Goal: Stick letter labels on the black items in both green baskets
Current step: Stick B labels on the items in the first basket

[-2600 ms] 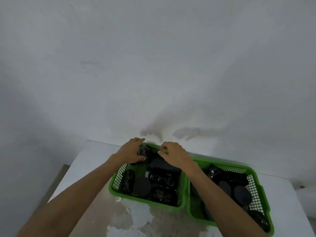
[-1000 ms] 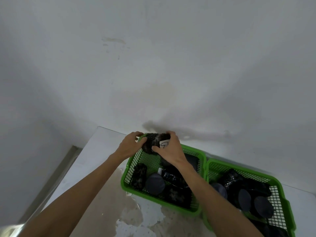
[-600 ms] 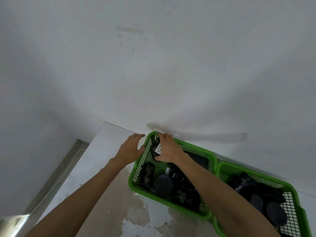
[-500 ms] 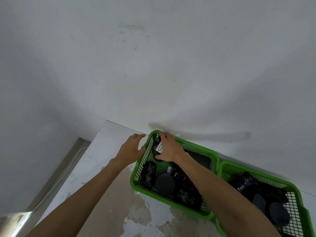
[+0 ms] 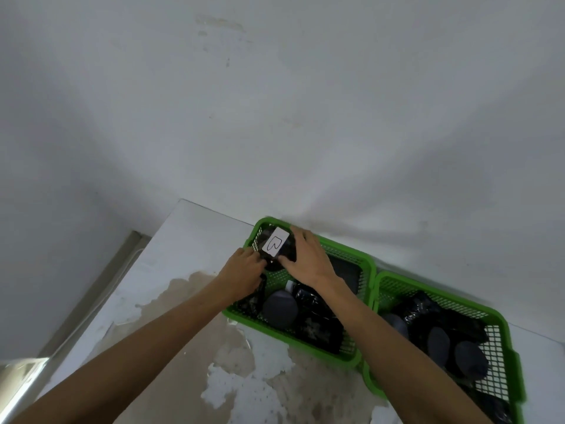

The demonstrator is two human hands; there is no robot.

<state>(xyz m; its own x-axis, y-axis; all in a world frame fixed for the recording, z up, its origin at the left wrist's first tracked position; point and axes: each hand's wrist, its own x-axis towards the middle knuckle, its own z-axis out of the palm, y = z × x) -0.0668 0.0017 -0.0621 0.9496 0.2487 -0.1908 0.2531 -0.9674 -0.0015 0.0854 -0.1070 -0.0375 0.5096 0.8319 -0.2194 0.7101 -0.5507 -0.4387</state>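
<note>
Two green mesh baskets stand side by side on a white table: the left basket [image 5: 365,264] and the right basket [image 5: 504,328]. Both hold several black items, some wrapped in shiny black film and some with round dark lids. In the far left corner of the left basket lies a black wrapped item [image 5: 284,255] with a white label [image 5: 276,243] bearing a hand-drawn letter. My right hand [image 5: 308,258] rests on this item from the right. My left hand [image 5: 241,273] touches its near left side at the basket's wall.
The white table [image 5: 189,255] has worn brown patches near me. Its left edge drops beside a metal rail [image 5: 91,298]. A plain white wall rises right behind the baskets.
The labelled black item went down into the left basket's far corner, label now facing up. My left hand moved from outside the basket's wall onto the item. The view shifted.
</note>
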